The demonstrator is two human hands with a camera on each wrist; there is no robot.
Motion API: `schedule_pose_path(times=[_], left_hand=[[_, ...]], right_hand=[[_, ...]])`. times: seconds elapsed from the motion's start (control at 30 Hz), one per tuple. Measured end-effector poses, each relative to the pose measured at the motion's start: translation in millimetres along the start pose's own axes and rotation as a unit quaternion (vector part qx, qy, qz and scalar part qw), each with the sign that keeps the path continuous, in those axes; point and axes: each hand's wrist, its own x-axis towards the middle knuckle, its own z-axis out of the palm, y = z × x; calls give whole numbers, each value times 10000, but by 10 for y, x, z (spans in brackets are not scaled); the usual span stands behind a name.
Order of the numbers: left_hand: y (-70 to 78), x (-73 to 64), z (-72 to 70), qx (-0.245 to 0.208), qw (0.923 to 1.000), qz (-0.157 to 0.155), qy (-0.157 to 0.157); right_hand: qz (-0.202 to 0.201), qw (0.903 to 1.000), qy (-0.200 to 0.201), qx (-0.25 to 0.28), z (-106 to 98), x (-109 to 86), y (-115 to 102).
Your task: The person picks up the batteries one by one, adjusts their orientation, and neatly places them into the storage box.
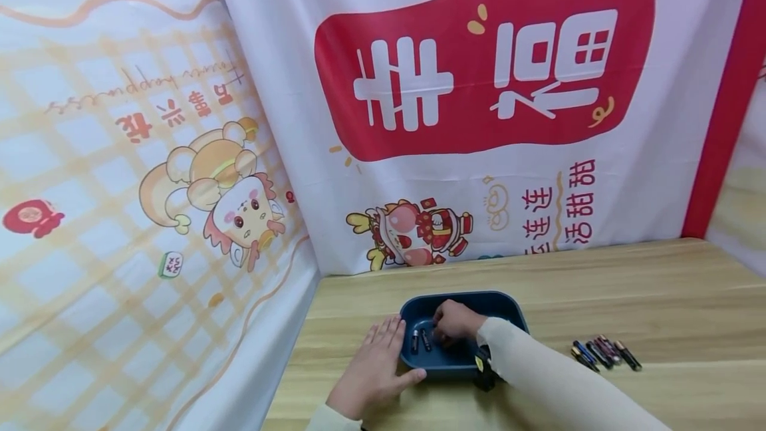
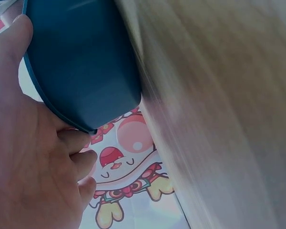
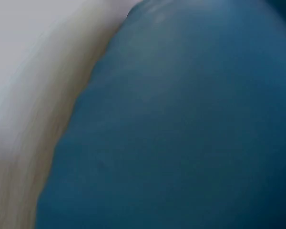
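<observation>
A dark blue rectangular tub [image 1: 451, 372] stands on the wooden table. Two batteries, a left battery [image 1: 415, 341] and a slanted battery [image 1: 425, 339], lie on its floor near the left end. My left hand [image 1: 376, 361] is spread at the tub's left end; in the left wrist view its thumb [image 2: 20, 36] and fingers lie along the rim. My right hand [image 1: 457, 322] reaches down into the tub beside the batteries, fingers bent downward. I cannot tell whether it pinches a battery. The right wrist view is filled by the tub's blue wall [image 3: 171, 124].
Several batteries [image 1: 606, 352] lie in a loose group on the wooden table [image 1: 688, 304], to the right of the tub. Behind the table hangs a white printed cloth [image 1: 491, 178], and another printed cloth [image 1: 120, 218] borders the left side. A black strap [image 1: 483, 368] circles the right wrist.
</observation>
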Motion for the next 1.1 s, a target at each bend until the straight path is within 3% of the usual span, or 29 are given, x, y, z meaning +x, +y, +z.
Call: schedule_pose_path(times=[0.6,1.1], left_hand=[[4,-39,-3,-23,9999,-28,97],[22,-16,-3,-10,9999,-85,103]], right_hand=[[-131,9991,-270,-293,-345,-460,100],[-258,9988,-347,216,-807,-751,238]])
